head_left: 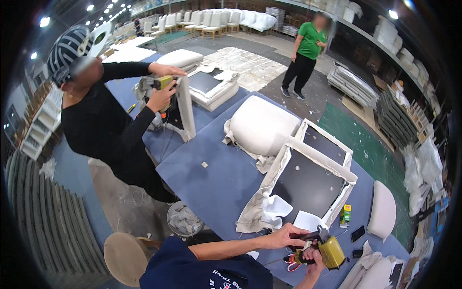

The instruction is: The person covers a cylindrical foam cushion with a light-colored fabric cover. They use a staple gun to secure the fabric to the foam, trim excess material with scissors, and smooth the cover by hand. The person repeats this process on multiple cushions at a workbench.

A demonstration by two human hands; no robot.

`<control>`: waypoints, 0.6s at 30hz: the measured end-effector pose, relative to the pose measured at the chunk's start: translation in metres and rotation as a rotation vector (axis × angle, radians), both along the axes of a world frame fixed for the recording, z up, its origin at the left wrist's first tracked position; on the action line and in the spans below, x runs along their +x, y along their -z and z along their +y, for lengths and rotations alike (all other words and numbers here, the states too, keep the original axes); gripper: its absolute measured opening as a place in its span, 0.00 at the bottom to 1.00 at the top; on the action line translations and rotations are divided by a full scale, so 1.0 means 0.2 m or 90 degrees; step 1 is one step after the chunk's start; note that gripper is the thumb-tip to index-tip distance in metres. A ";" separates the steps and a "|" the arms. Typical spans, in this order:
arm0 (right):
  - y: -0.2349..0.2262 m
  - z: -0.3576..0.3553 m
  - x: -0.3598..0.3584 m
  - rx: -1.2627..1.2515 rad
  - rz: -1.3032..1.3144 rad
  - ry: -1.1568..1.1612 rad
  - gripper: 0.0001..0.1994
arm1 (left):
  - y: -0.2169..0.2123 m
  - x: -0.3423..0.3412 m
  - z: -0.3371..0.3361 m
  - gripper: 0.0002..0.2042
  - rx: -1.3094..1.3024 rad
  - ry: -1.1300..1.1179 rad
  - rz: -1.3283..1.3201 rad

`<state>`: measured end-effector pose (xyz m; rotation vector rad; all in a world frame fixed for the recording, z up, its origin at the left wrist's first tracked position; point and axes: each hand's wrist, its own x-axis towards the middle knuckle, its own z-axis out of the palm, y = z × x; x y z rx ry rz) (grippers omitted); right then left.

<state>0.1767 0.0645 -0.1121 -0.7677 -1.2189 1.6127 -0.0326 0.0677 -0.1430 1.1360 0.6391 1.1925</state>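
Note:
Low at the right of the head view, a yellow-green staple gun (pixel 332 252) is above the blue table, tilted. My right hand (pixel 315 259) is wrapped round its dark handle. The fingers of my left hand (pixel 288 236) are closed at its dark magazine; whether they also pinch a strip of staples is too small to tell. Beneath the gun lie scissors with red-orange handles (pixel 292 264). Just beyond my hands sits an upholstered chair panel (pixel 308 185), dark underside up, with beige fabric round its edges and a loose white flap (pixel 277 207).
A rounded beige cushion (pixel 262 125) and another panel lie farther off. A green box (pixel 345 215), a phone (pixel 357 234) and a beige pad (pixel 382 210) sit at the right. Across the table (pixel 192 178) a co-worker (pixel 106 120) staples a panel. A bin (pixel 184 219) stands below.

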 end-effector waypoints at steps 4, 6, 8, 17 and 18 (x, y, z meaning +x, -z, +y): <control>0.30 -0.02 0.16 -0.081 -0.078 0.168 0.13 | -0.03 -0.09 0.20 0.25 0.127 0.136 0.168; 0.43 -0.08 0.30 -0.095 -0.247 0.309 0.13 | -0.04 -0.20 0.46 0.23 0.248 0.105 0.323; 0.08 -0.16 0.19 -0.293 -0.440 0.279 0.26 | -0.23 -0.36 0.80 0.20 0.304 0.047 0.467; 0.11 -0.30 0.25 -0.146 -0.518 0.449 0.22 | 0.25 -0.72 1.97 0.39 0.243 -0.129 1.053; 0.21 -0.30 0.25 -0.076 -0.557 0.539 0.21 | 0.32 -0.68 1.94 0.40 0.254 -0.164 1.035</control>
